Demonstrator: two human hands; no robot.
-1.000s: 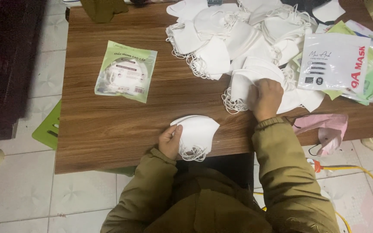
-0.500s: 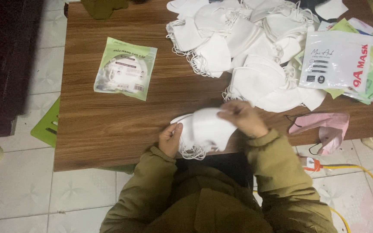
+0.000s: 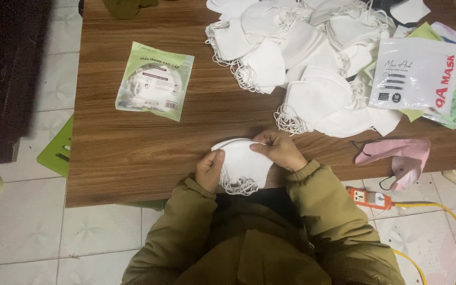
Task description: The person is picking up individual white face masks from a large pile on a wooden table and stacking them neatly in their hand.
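Note:
Both hands hold a small stack of white face masks point(image 3: 241, 164) at the near edge of the brown wooden table point(image 3: 133, 148). My left hand point(image 3: 210, 169) grips the stack's left edge with thumb on top. My right hand point(image 3: 278, 150) pinches its right upper edge. Ear loops dangle from the stack's lower edge. A large heap of loose white masks point(image 3: 302, 58) lies just beyond my right hand, at the table's far right.
A sealed green mask packet point(image 3: 155, 81) lies on the table's left. White and green flat packets point(image 3: 418, 79) are piled at the right edge. A pink mask point(image 3: 397, 153) hangs off the right corner. On the tiled floor lie a power strip point(image 3: 368, 198) with a yellow cable and a green object point(image 3: 59, 150).
My right hand took a mask from the heap, carried it back to the stack at the near edge, and now presses it onto the stack. My left hand stayed on the stack.

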